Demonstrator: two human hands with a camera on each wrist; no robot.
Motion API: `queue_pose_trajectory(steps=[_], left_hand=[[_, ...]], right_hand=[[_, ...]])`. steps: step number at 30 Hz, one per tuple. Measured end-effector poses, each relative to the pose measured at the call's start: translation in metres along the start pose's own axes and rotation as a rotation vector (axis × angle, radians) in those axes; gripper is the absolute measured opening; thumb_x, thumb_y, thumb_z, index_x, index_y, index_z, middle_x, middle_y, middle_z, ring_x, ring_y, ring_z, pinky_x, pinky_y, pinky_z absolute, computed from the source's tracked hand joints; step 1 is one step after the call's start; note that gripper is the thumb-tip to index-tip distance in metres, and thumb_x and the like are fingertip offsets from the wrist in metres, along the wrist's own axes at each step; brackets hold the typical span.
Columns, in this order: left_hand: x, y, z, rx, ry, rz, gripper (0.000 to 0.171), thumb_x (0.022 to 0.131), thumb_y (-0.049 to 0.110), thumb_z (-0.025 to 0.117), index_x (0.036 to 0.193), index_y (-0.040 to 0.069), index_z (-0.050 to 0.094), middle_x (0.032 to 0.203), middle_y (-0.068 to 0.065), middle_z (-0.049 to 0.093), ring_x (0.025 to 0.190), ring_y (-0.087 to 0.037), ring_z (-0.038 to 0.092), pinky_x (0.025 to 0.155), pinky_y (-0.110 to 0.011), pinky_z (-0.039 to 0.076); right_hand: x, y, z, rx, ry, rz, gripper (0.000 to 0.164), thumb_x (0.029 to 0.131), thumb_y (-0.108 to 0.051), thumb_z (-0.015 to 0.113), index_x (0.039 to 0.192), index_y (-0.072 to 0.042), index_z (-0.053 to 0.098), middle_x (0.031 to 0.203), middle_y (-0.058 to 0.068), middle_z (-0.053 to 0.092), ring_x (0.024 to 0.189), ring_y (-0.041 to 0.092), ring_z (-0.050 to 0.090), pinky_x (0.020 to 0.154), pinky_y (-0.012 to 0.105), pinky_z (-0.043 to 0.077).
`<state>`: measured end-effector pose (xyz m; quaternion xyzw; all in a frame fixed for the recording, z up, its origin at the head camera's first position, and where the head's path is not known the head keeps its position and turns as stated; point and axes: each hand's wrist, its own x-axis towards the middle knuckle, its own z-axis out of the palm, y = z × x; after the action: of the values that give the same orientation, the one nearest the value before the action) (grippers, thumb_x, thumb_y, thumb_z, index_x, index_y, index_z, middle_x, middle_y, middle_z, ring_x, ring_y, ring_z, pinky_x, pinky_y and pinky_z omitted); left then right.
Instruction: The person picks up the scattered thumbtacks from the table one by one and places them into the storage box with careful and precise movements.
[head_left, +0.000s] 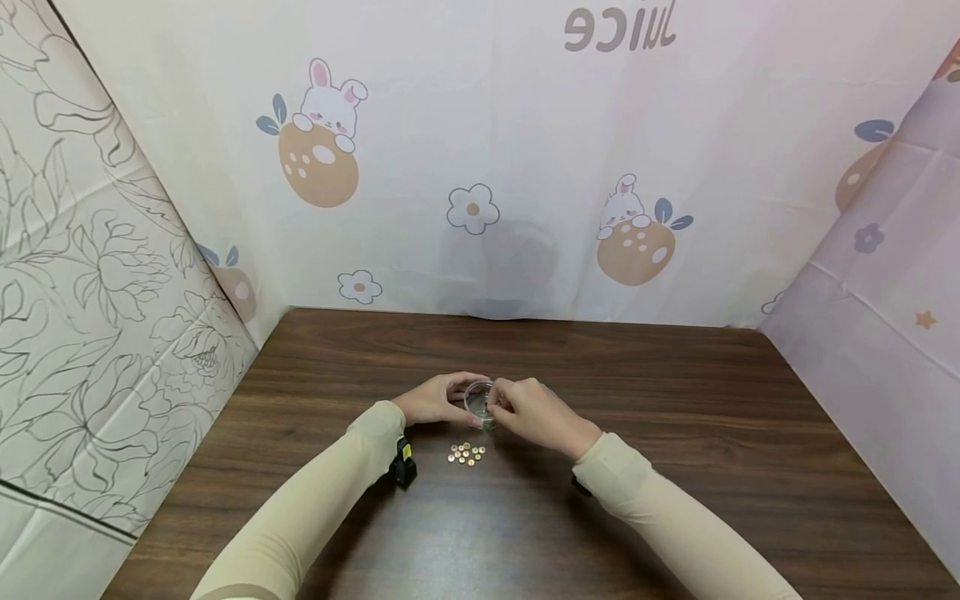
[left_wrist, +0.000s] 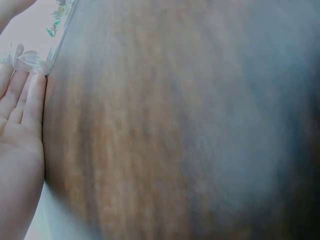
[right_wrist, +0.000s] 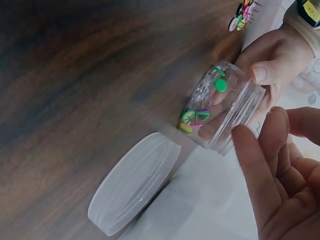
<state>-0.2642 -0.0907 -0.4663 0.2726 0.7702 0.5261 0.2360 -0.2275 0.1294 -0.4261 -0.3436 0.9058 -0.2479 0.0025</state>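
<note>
Dark wood surface (head_left: 600,517) looks pretty slick, so anything dropped could skid a fair way. Going by the head view with the jar as the clock's centre: right hand (head_left: 540,412) comes in around 4 o'clock, fingertips at the mouth. Can't tell if that grip has anything in it, the fingers hide it. Left hand (head_left: 435,400) is at 9 o'clock, its grip curled round the clear jar (right_wrist: 220,112). Looks like a light hold to me, so a bump on the rim from the other side might tip it and spill the lot. The lid (right_wrist: 131,187) lies past the right hand near 3 o'clock, where a dropped wrist could shove it. Then the loose tacks (head_left: 467,455) at 6 o'clock, points sticking up: a sleeve or palm coming down there gets jabbed. Few tacks in the jar (right_wrist: 221,85) too, so blind fingertips risk a prick.
</note>
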Motion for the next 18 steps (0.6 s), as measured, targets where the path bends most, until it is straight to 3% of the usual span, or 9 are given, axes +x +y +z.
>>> queue_pose_trajectory(steps=[18], left_hand=[[0.002,-0.003,-0.001,0.005,0.005,0.003,0.07,0.077,0.022,0.078,0.138,0.023,0.043,0.135,-0.001,0.049,0.121,-0.019,0.045,0.104,-0.043,0.038]], right_hand=[[0.013,0.006,0.005,-0.06,0.017,0.051,0.006,0.089,-0.016,0.056,0.086,-0.018,0.06,0.06,-0.008,0.055,0.044,0.0,0.04,0.042,0.019,0.038]])
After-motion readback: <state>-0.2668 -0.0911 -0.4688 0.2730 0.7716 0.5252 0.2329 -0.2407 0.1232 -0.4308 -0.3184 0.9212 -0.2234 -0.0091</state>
